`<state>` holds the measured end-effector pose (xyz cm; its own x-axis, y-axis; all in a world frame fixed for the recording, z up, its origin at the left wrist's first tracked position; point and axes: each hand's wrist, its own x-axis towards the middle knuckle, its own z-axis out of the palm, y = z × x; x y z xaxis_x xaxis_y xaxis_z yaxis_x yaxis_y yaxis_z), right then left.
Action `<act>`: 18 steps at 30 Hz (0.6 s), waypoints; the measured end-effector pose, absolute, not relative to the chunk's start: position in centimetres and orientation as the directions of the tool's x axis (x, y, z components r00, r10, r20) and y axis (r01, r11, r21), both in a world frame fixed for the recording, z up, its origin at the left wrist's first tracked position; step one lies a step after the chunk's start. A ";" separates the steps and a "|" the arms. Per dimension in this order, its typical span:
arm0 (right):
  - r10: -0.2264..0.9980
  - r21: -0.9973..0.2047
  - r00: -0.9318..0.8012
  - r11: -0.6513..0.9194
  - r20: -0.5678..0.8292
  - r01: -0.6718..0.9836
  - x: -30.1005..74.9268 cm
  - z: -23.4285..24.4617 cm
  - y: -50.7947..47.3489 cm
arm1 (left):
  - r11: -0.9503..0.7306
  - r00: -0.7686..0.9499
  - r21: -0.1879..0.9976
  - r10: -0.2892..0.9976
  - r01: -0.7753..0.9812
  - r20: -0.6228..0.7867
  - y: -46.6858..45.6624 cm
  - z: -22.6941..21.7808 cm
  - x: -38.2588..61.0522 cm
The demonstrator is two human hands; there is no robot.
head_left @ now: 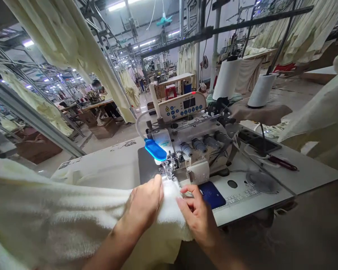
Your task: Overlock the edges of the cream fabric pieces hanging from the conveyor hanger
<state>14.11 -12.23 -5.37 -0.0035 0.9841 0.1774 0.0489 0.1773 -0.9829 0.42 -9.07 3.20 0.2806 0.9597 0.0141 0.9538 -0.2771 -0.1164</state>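
A long piece of cream fleecy fabric (81,210) runs from the left to the front of an overlock sewing machine (197,142). My left hand (145,202) is closed on the fabric just before the needle area, its fingertips close to the presser foot (169,173). On the other side, my right hand (197,213) has thumb and forefinger curled at the fabric's right edge, gripping it lightly. The fabric's far edge reaches the lit needle plate, where the exact contact is hard to make out. A blue lamp-like piece (155,149) hangs over the needle area.
Two white thread cones (227,79) stand behind the machine, below a dark bar. On the table's right lie a dark red-handled tool (283,162), a clear round lid (260,182) and a dark blue flat object (212,195). Cream fabric (62,33) hangs at upper left.
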 end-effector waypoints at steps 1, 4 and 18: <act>0.973 -0.968 -0.005 0.228 0.229 0.108 14.3 -5.2 -12.5 | -0.265 0.267 -0.125 0.964 0.956 -0.002 -9.3 3.4 0.5; 0.908 -0.875 -0.025 0.410 0.418 0.258 15.0 -4.5 -12.9 | -0.216 0.214 -0.155 0.976 0.964 -0.032 -9.6 3.8 1.1; 0.911 -0.759 -0.152 0.405 0.383 0.510 16.1 -3.8 -12.2 | -0.313 0.302 -0.255 0.950 0.915 -0.084 -9.5 5.4 1.2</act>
